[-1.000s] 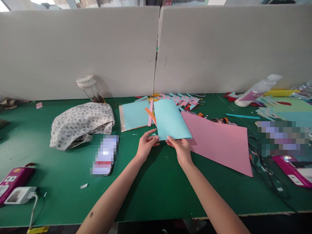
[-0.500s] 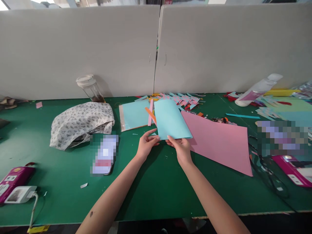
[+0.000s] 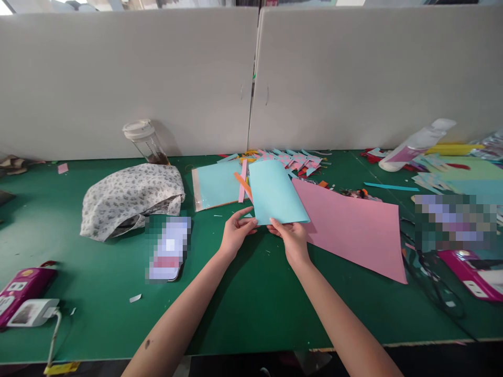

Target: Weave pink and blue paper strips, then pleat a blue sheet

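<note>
Just beyond the left hand (image 3: 234,236) and the right hand (image 3: 294,242), which sit slightly apart, extends a light blue paper (image 3: 277,193). The right thumb and fingers pinch its near edge, while the left thumb meets its near left corner, whether gripping I cannot tell. Right of the right hand lies a pink sheet (image 3: 357,230), partly hidden by the blue paper.

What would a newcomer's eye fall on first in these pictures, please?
Probably the blue paper in the middle, with the right hand gripping its near edge and the left hand at its near left corner. The pink sheet to its right and the floral cloth farther left stand out against the green table.
</note>
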{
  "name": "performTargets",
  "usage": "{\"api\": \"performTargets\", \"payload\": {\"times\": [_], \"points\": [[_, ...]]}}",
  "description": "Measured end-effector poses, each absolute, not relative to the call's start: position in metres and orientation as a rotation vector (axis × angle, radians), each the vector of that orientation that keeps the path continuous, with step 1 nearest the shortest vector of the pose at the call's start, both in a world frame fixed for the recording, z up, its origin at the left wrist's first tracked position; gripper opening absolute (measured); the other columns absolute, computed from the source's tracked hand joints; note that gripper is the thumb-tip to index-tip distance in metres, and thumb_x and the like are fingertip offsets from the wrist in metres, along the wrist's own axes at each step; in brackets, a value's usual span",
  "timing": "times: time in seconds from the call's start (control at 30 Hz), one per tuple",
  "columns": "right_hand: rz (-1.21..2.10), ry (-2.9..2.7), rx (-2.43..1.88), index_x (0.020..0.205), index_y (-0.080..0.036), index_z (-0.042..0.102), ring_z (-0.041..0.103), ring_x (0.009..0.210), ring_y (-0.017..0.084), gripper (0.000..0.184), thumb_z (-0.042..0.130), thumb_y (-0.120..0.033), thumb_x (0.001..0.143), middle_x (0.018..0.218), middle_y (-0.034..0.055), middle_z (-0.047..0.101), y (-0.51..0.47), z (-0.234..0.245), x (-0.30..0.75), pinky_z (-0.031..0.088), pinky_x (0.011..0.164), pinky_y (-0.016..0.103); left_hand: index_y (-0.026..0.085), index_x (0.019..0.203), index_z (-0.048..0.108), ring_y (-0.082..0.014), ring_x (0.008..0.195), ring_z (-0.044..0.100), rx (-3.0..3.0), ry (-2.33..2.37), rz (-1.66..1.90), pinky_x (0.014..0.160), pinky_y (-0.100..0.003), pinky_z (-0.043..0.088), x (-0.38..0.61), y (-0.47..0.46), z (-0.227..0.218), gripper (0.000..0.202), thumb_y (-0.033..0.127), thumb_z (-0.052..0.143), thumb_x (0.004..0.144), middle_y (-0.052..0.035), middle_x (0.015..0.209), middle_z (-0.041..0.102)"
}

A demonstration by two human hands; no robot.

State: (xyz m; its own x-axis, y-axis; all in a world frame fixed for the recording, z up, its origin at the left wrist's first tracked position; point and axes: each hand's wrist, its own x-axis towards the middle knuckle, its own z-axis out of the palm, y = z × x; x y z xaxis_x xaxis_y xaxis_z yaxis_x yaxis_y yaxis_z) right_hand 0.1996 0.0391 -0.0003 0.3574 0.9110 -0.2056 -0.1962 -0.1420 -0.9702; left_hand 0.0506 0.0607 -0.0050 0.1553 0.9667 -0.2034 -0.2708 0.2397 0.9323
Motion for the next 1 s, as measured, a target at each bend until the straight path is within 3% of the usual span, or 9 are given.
{"api": "performTargets", "payload": {"times": [1.0], "points": [[1.143,-0.676,-1.345,0.082,-0.013,0.063,0.068,0.066,0.022,0.037,0.080,-0.033,0.055,0.070,0.0056,0.070,0.0409,-0.0049,0.2013,0.058,0.068,0.036,0.017,0.115,0.056,-0.0171,0.077,0.067,0.887,1.006,1.074,0.067,-0.026,0.054,0.0510,0.0598,-0.0026,0.056,0.032,0.075,0.065,-0.0054,0.084,0.070]]}}
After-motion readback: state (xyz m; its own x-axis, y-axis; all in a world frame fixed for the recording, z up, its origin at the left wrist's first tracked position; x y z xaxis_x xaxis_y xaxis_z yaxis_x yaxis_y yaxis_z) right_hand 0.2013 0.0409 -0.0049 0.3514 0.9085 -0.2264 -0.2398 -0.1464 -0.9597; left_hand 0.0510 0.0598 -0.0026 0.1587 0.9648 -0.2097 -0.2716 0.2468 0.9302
